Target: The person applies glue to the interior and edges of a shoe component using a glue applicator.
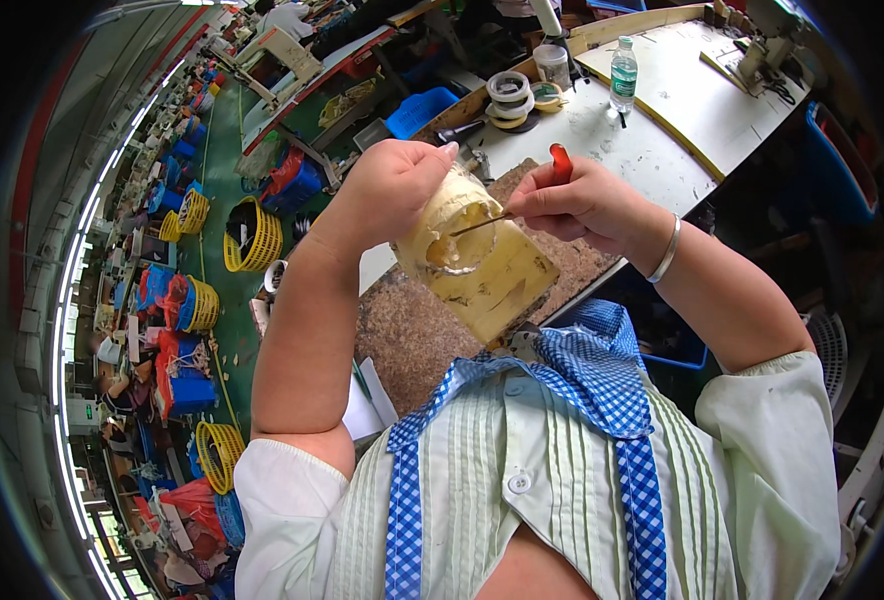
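1. By my reading, the step in hand is working the inside of the crusted cream tub (442,213) with a thin tool (561,165), whose metal tip pokes through the tub's round mouth.
2. The tub is just above the middle of the frame, tilted so that its mouth faces the wearer. The left hand (390,190) has its thumb along the far side and its fingers clamped on the tub.
3. The right hand (574,205) pinches the tool with its fingers together, the red handle end standing up past them.
4. The next move, I'd judge, calls for a firm left grip and small, careful turns of the right wrist.
5. A yellowish slab (502,290) shows just below the mouth; from this angle I can't tell whether it is joined to the tub.
6. Beneath is a speckled brown board (407,335). Toward the upper right, the white table (667,105) carries a clear bottle (623,77) and a stack of tape rolls (509,90).
7. Over on the left, yellow baskets (253,237) stand on a green floor (226,125), with crowded workstations running beside them.
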A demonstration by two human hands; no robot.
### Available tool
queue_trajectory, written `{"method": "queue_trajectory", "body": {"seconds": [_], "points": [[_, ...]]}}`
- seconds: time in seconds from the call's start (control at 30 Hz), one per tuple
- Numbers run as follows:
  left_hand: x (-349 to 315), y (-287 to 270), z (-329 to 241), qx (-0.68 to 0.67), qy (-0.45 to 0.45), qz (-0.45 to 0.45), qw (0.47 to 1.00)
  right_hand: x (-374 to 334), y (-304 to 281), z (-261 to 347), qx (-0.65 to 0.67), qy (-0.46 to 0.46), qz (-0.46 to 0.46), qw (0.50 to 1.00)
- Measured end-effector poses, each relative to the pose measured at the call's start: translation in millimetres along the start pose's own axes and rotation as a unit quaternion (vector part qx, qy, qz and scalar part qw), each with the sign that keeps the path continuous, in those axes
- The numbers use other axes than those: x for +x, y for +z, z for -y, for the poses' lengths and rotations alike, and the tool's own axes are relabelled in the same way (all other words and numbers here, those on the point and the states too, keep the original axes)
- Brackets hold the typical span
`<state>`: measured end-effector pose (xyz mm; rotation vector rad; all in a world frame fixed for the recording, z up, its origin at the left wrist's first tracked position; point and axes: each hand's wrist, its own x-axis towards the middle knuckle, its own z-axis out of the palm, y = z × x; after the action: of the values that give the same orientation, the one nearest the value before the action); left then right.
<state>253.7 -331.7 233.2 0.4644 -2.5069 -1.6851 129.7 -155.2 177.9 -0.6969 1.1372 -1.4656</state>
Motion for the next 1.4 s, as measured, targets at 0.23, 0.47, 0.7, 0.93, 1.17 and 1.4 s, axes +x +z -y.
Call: {"method": "queue_trajectory", "body": {"seconds": [0.23, 0.47, 0.7, 0.93, 1.17, 1.4], "points": [[5, 4, 3, 0.065, 0.022, 0.022, 0.997, 3, -18, -28, 0.162, 0.01, 0.079, 0.984], [4, 0, 17, 0.069, 0.04, -0.01, 0.997, -8, -12, -42, 0.064, -0.078, 0.004, 0.995], [4, -4, 24, 0.071, 0.027, -0.059, 0.995, -26, 12, -35, -0.12, -0.134, -0.12, 0.976], [5, 0, 27, 0.009, 0.028, -0.065, 0.997, -21, 8, -41, 0.038, -0.124, -0.076, 0.989], [4, 2, 23, 0.016, 0.04, -0.053, 0.998, -8, -1, -20, -0.172, -0.158, -0.045, 0.971], [-4, 8, 16, -0.022, 0.042, -0.059, 0.997, -2, -6, -22, 0.01, -0.049, 0.025, 0.998]]}}
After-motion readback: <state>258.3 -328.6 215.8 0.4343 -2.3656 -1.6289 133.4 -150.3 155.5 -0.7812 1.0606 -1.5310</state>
